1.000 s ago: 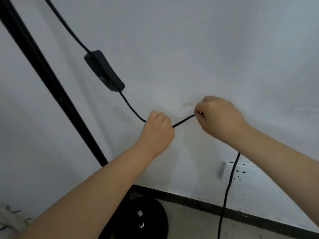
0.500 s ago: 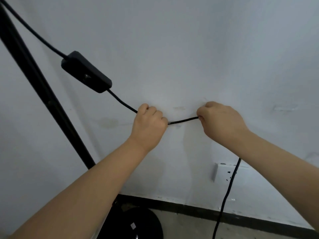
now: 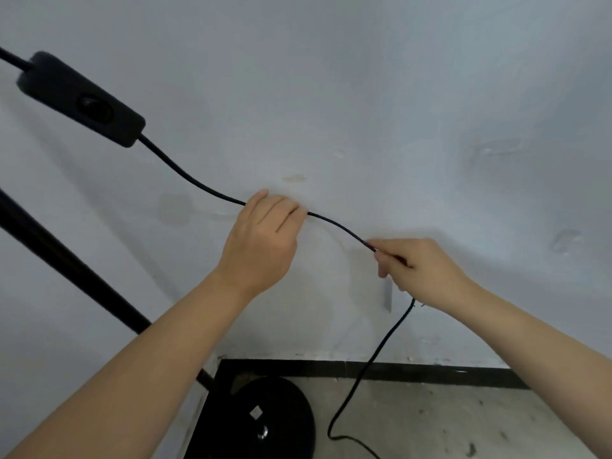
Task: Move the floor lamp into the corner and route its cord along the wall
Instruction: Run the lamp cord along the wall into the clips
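The black floor lamp stands in the corner: its pole (image 3: 66, 270) slants up to the left and its round base (image 3: 275, 422) sits on the floor. The black cord (image 3: 198, 185) runs from an inline switch (image 3: 82, 99) at upper left, down across the white wall. My left hand (image 3: 261, 240) is closed around the cord against the wall. My right hand (image 3: 420, 263) pinches the same cord a little further right and lower. Below my right hand the cord drops to the floor and curls there.
A white wall socket (image 3: 388, 298) is mostly hidden behind my right hand. A black skirting strip (image 3: 430, 374) runs along the foot of the wall above the speckled concrete floor (image 3: 463, 425).
My right hand has slid down and to the right along the cord, so the stretch between my hands is longer. The view has tilted down, and the switch has shifted to the upper left.
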Available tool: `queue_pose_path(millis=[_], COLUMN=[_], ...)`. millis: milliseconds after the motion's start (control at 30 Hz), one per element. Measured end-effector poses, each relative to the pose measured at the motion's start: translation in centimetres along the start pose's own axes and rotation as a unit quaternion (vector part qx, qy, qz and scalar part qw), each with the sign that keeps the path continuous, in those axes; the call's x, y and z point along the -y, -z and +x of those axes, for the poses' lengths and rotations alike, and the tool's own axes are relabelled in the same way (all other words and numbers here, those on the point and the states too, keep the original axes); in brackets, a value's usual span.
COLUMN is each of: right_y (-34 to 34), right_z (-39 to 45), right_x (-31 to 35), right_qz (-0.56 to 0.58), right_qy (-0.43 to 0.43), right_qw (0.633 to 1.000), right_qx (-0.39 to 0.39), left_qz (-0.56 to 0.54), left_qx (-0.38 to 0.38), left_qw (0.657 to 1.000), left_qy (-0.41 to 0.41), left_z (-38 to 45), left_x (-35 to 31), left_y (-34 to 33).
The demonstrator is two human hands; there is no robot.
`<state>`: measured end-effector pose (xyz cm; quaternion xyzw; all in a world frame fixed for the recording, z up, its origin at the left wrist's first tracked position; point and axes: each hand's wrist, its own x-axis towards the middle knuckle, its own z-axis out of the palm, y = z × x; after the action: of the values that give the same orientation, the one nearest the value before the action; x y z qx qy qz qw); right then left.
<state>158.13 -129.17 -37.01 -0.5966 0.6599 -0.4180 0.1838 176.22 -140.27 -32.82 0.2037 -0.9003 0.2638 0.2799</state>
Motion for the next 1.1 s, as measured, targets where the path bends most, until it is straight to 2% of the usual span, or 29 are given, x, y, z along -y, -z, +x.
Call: queue_pose_path(millis=[33,100,167,233,333,433,533,633,700,833,933,1100], right_y=[0.2,1.0,2.2,4.1,7.3,10.6,13.1,14.8,15.5,17.0,17.4,17.8], right_z=[-0.7,-2.1,-3.3,-4.1,-4.3,-4.5,-4.8,-4.9,-4.5,-3.0,-1.7,0.2], right_x=[-0.6,-2.2,-3.4,-4.0,-4.3,-3.9,-3.3,-2.2,-1.3,0.4,1.3,2.5], right_qz=[0.118,0.313,0.393,0.398,0.319,0.134,-0.049,-0.178,-0.208,-0.180,-0.250,-0.315], right_qy=[-0.064,-0.166,-0.208,-0.216,-0.212,-0.200,-0.136,-0.032,0.010,0.033,0.082,0.080], right_qw=[0.990,0.930,0.887,0.883,0.919,0.969,0.989,0.983,0.978,0.982,0.961,0.938], right_qx=[0.031,0.096,0.127,0.126,0.090,0.058,0.028,0.003,-0.014,-0.055,-0.087,-0.120], left_qz=[-0.020,-0.056,-0.081,-0.103,-0.150,-0.194,-0.244,-0.258,-0.253,-0.200,-0.116,-0.074], left_qx=[0.005,0.008,0.007,0.004,0.008,0.065,0.133,0.132,0.122,0.182,0.218,0.168], left_qw=[1.000,0.997,0.993,0.987,0.976,0.964,0.953,0.954,0.958,0.962,0.968,0.983], left_qy=[-0.019,-0.053,-0.084,-0.120,-0.158,-0.170,-0.120,-0.076,-0.057,-0.033,-0.044,0.024], left_z=[0.3,0.8,1.8,3.0,5.5,7.5,9.1,10.5,11.2,12.6,14.2,15.5], left_x=[-0.7,-2.1,-3.5,-4.7,-6.5,-8.5,-9.9,-10.6,-10.8,-10.9,-11.3,-11.6], left_y=[0.0,-0.1,-0.2,-0.3,-0.3,0.1,0.4,0.5,0.7,1.0,1.3,1.6])
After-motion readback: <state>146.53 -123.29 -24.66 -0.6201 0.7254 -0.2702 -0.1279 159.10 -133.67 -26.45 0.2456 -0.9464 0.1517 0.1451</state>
